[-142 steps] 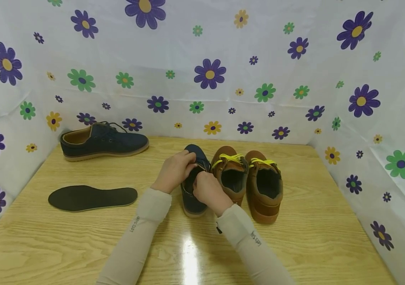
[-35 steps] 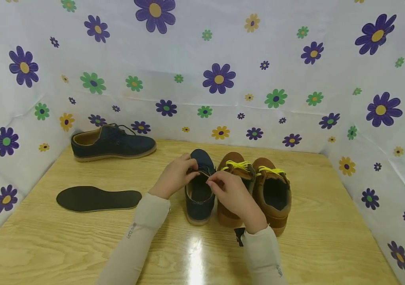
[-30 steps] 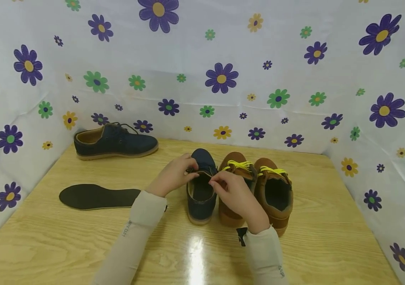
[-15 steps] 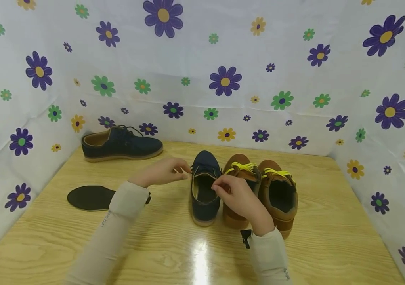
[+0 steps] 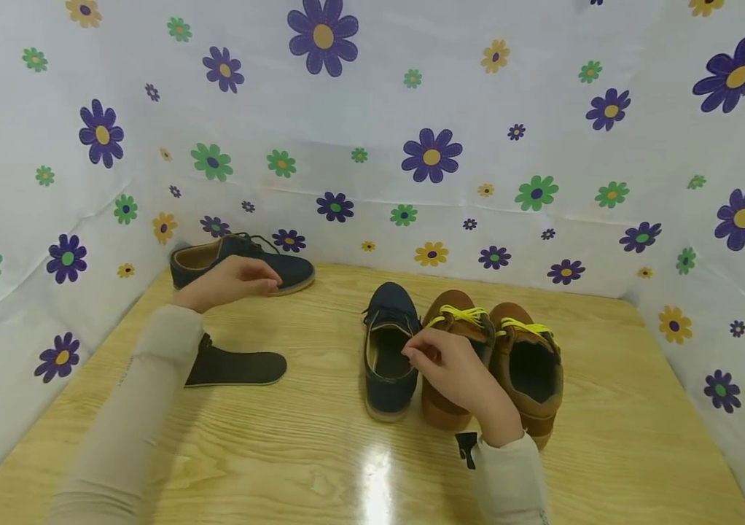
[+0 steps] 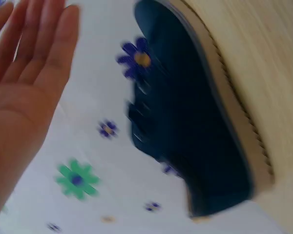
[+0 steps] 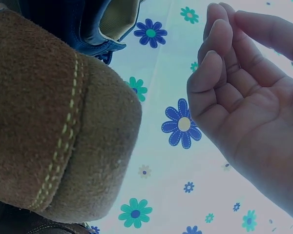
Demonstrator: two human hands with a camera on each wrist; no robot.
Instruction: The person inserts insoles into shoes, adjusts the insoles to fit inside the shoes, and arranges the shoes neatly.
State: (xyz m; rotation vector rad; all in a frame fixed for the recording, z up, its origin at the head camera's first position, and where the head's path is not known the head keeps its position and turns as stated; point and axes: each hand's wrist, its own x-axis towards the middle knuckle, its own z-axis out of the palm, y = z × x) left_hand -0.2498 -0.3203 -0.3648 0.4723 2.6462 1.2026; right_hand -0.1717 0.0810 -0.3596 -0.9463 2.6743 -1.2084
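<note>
My left hand (image 5: 231,283) is in the air at the left, its fingers extended and holding nothing. In the head view it overlaps the back-left navy shoe (image 5: 295,273), which fills much of the left wrist view (image 6: 195,107). My right hand (image 5: 454,368) hovers over the left brown shoe (image 5: 441,410), fingers loosely bent with thumb near the index finger and nothing between them. Its fingertips are by the opening of the middle navy shoe (image 5: 388,397), which points away from me. In the right wrist view, the brown suede heel (image 7: 44,112) is beside the hand.
A black insole (image 5: 241,367) lies on the wooden table (image 5: 294,452) at left, partly hidden by the left forearm. A second brown shoe (image 5: 533,402) with yellow laces is at the right of the row. Flowered white cloth (image 5: 372,109) encloses the back and sides.
Both hands were at the middle navy shoe's lace area; they let go. The left hand has swung left toward the back-left shoe, while the right hand has drawn back slightly. The view has turned left.
</note>
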